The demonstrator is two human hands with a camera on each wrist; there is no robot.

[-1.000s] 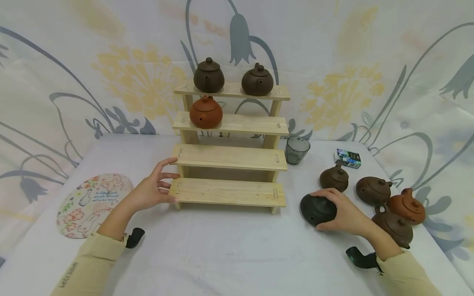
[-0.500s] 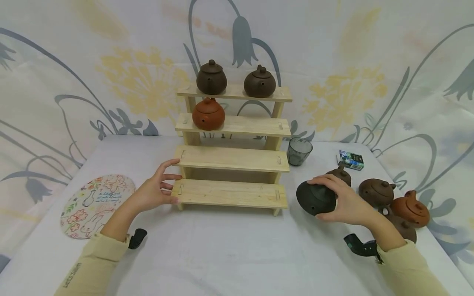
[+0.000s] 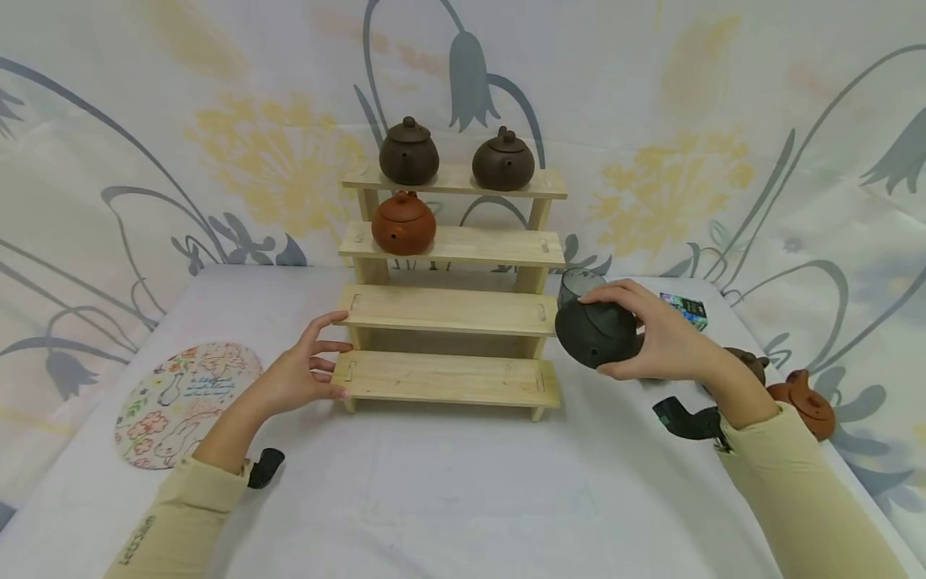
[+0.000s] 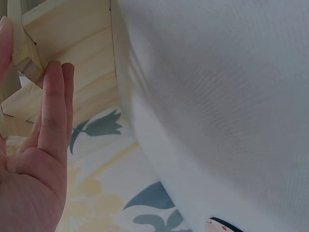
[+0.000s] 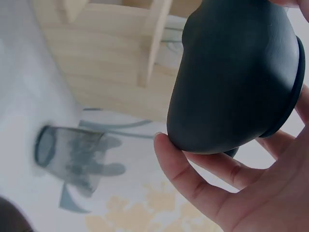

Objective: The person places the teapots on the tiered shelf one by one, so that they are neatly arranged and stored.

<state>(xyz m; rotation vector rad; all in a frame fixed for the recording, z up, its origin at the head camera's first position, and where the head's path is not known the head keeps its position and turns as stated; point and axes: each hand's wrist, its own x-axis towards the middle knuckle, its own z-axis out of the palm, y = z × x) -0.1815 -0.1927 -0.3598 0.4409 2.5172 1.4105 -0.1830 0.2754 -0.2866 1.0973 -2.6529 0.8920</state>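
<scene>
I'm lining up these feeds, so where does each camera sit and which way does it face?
Head: head-worn, facing forward and down at the wooden stand; left hand, right hand and sleeves show.
Left wrist: on that wrist, facing the stand's end and white cloth; part of the left hand shows.
Right wrist: on that wrist, facing the black teapot; part of the right hand shows.
Head and right wrist both show stand, teapot and grey glass.
</scene>
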